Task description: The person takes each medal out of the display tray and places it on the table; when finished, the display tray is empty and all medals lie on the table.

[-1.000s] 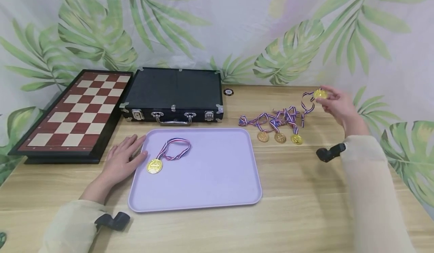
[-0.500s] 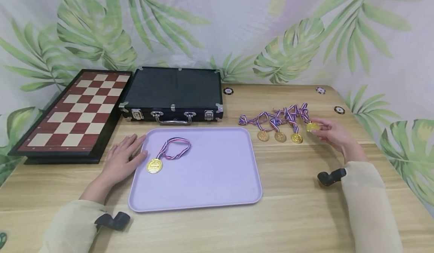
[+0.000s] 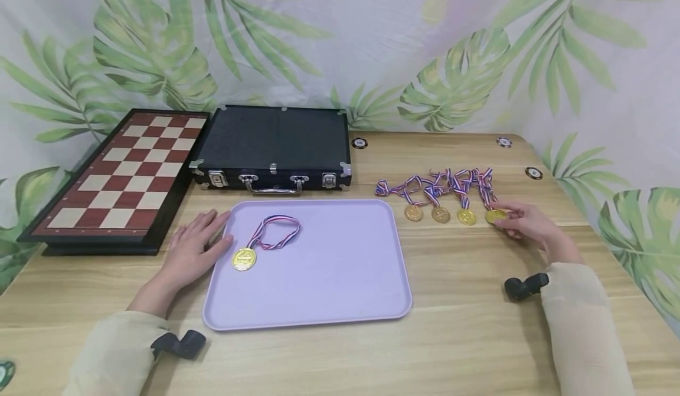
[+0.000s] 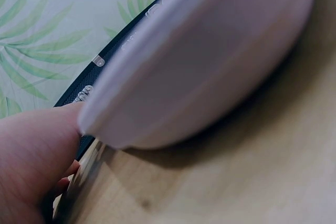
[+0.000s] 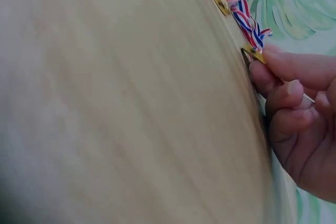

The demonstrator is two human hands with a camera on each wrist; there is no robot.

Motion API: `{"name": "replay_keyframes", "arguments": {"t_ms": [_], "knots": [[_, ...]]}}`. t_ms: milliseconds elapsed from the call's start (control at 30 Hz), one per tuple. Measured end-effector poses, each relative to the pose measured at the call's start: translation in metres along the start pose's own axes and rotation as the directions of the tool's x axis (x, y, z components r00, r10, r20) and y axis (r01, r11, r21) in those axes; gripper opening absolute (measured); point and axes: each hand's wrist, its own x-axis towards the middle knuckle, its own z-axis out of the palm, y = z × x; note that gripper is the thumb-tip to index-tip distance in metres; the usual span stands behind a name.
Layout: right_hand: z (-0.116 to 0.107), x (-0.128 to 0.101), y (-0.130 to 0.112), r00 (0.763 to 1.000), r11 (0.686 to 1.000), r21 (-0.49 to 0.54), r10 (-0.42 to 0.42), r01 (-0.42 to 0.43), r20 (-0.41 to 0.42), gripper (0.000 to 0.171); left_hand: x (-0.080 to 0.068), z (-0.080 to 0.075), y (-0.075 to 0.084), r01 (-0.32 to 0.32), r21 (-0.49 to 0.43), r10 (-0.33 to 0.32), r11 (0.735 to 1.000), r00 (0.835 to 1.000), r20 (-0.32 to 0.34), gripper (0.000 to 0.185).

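My right hand pinches the edge of a gold medal at the right end of a row, low over the table. In the right wrist view, thumb and fingertips grip that medal's rim beside its striped ribbon. Left of it lie another gold medal and two bronze-toned medals, their red, white and blue ribbons bunched behind. My left hand rests on the left rim of a lilac tray, fingers extended. One gold medal with a looped ribbon lies on the tray's left side.
A black case with metal clasps stands behind the tray. Left of it lies a red-and-cream chessboard. Poker chips sit near the back: one chip beside the case, another chip at the table's right edge.
My right hand has brought the gold medal down and toward me, from raised in the air to the row's right end, its ribbon now laid behind it. The left hand stays put.
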Motion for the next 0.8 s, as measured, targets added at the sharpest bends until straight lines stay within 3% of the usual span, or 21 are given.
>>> {"name": "replay_keyframes", "arguments": {"t_ms": [300, 433, 633, 800], "knots": [[-0.006, -0.001, -0.003, 1.000, 0.985, -0.174, 0.020, -0.020, 0.000, 0.063, 0.002, 0.000, 0.001, -0.003, 0.004, 0.003, 1.000, 1.000, -0.002, 0.055], [-0.006, -0.001, -0.004, 1.000, 0.976, -0.217, -0.010, 0.007, -0.016, 0.066, 0.002, 0.000, 0.002, -0.003, 0.004, 0.003, 1.000, 1.000, 0.003, 0.055], [0.014, -0.004, -0.036, 0.985, 0.986, -0.060, -0.161, 0.157, -0.059, 0.064, 0.001, 0.000, 0.002, -0.002, 0.007, 0.002, 1.000, 1.000, 0.011, 0.055], [0.054, -0.001, -0.090, 0.937, 0.936, 0.055, -0.345, 0.348, -0.050, 0.057, 0.001, 0.000, 0.002, -0.001, 0.005, 0.001, 1.000, 1.000, 0.008, 0.055]]}}
